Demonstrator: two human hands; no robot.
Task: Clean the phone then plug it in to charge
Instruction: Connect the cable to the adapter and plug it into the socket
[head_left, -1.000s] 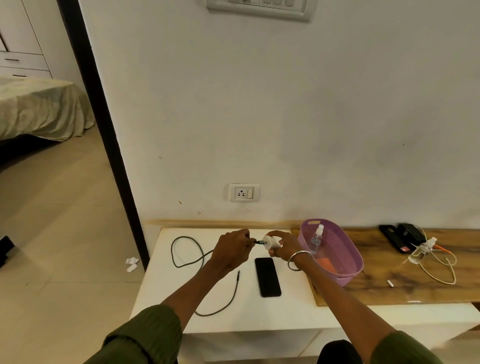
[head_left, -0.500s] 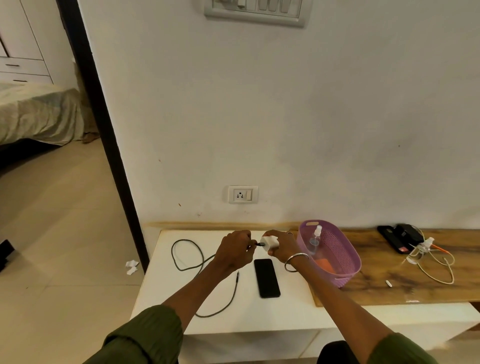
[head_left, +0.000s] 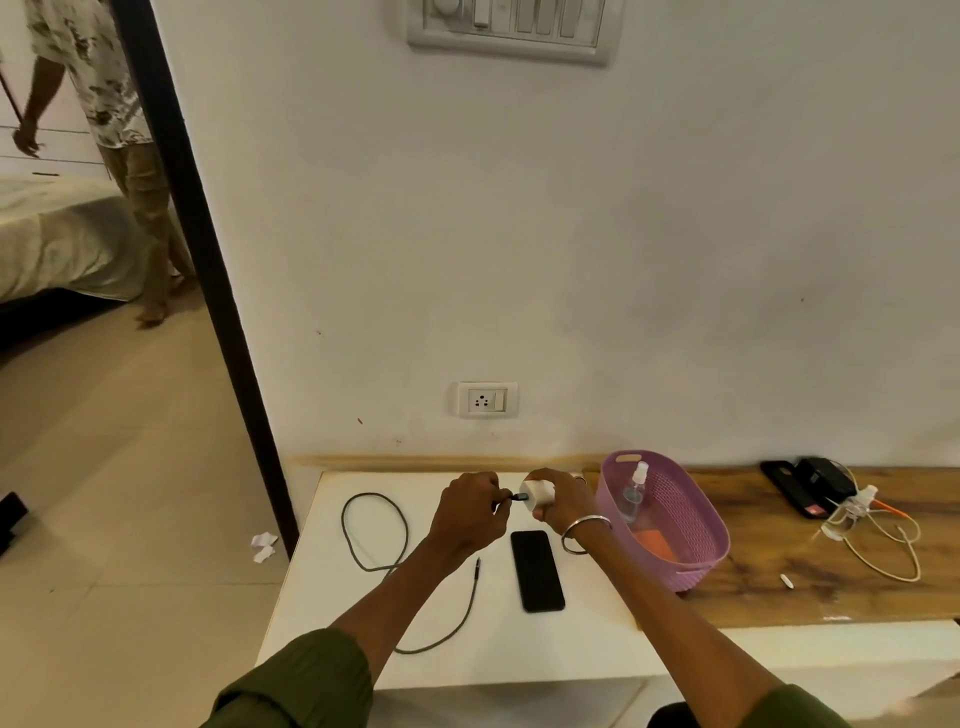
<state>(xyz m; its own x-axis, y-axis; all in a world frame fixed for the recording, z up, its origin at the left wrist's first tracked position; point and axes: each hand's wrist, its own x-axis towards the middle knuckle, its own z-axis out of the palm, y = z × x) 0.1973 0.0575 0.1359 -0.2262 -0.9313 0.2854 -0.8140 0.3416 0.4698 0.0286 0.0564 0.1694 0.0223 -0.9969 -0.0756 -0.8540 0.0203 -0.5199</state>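
Note:
A black phone (head_left: 537, 570) lies screen up on the white table (head_left: 363, 639), just below my hands. My right hand (head_left: 563, 501) grips a white charger adapter (head_left: 535, 494). My left hand (head_left: 470, 514) pinches the plug end of a dark cable (head_left: 374, 540), and that plug touches the adapter's side. The cable loops to the left on the table, and its free end lies beside the phone. A white wall socket (head_left: 487, 400) sits on the wall above the table.
A purple basket (head_left: 696, 525) holding a spray bottle (head_left: 634, 491) and an orange cloth stands at the right of my hands. Farther right on the wooden shelf (head_left: 769, 597) lie black cases and another tangled charger (head_left: 862, 525). A person (head_left: 119, 145) stands in the doorway at the left.
My hands stay together at the adapter, hardly moved. The view has tilted up a little, and a person has come into the doorway at the far left.

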